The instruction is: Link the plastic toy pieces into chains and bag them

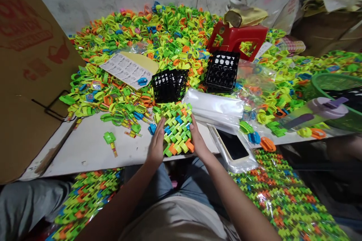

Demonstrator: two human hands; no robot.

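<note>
A block of green, yellow, blue and orange plastic toys [178, 130] sits in neat rows at the table's front edge, with a dark tray edge just showing beneath. My left hand [157, 143] presses along its left side, fingers together and pointing away from me. On the opposite side my right hand [198, 139] holds it in the same way, so the block is between both palms. Fanned empty black trays [170, 84] stand right behind it. Clear plastic bags [213, 107] lie just beyond my right hand. Loose toys with small striped tubes [110, 143] lie to the left.
A large heap of loose toys [169, 34] reaches the wall. Stacked black trays [222, 69], a red stool [237, 39] and a sticker sheet [126, 69] rest on it. A bagged phone [233, 145], bottle [316, 113] and green basket [319, 83] are right; a carton [28, 83] is left.
</note>
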